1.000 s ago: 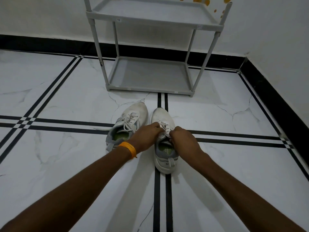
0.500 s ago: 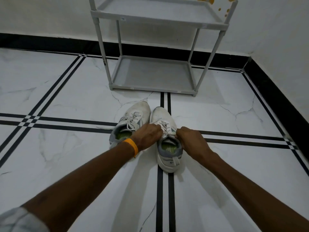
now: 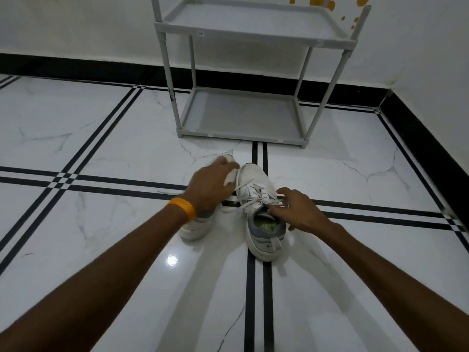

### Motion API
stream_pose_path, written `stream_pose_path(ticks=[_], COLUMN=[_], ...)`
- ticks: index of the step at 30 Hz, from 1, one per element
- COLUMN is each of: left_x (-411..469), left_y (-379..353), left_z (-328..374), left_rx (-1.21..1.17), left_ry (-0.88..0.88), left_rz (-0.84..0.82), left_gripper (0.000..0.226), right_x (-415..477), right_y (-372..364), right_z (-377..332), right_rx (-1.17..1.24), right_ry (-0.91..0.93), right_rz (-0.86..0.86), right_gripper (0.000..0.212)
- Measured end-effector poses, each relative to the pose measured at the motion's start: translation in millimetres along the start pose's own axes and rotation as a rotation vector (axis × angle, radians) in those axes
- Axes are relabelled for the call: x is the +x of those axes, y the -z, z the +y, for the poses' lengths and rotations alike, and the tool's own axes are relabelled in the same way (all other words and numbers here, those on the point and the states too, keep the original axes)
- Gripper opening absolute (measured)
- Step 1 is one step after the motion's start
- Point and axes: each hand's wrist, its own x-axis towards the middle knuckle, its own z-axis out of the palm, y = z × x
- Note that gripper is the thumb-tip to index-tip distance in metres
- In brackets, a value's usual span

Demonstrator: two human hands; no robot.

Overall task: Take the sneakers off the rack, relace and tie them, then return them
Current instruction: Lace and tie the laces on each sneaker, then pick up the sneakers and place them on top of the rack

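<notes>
Two white sneakers stand side by side on the floor, toes toward the rack. My left hand point(image 3: 210, 184) lies over the front of the left sneaker point(image 3: 195, 228), fingers curved round its toe part, hiding most of it. The right sneaker point(image 3: 255, 177) shows crossed white laces and a grey collar with a green insole. My right hand point(image 3: 297, 212) holds it at the top of the laces, thumb at the opening's edge. The grey two-shelf rack point(image 3: 241, 137) stands just beyond, both visible shelves bare.
White marble floor point(image 3: 101, 237) with black double stripes. Walls with a black skirting point(image 3: 418, 138) close the corner at the back right. A loose lace end point(image 3: 167, 193) of the left sneaker trails to the left on the floor.
My left hand left the right sneaker's laces and moved onto the left sneaker, which has turned more parallel to the other. My right hand stays at the right sneaker's laces, fingers looser.
</notes>
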Motion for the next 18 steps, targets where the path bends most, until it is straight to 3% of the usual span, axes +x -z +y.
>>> stream_pose_path(ticks=[2,4,7,9,15,18], left_x=[-11.7,-25.6,-33.3,-25.5,-6.5,-7.7], left_y=[13.8,15.1,-1.0,-13.5,-27.4,-15.0], left_z=[-35.0,-65.2,-74.1,-72.9,-57.4,-45.1], left_rx=[-0.036,-0.072,-0.341,-0.368,-0.282,-0.348], left_ry=[0.258,0.463,0.635,0.640,0.484,0.476], left_rz=[-0.041,-0.190,-0.319,-0.314,-0.159,-0.135], left_gripper=[0.068,0.078,0.042,0.030,0.030,0.029], right_x=[-0.4,5.0,20.6,30.6,53.1,49.7], right_y=[-4.7,-14.4,-32.2,-43.5,-46.5,-27.7], right_z=[2.3,5.3,4.0,0.0,0.6,-3.5], right_rx=[0.086,0.080,-0.035,-0.070,-0.063,-0.052], right_ry=[-0.127,-0.163,-0.101,-0.064,0.028,0.064], right_rz=[-0.098,-0.087,0.033,0.099,0.200,0.230], right_gripper=[0.053,0.044,0.030,0.027,0.024,0.030])
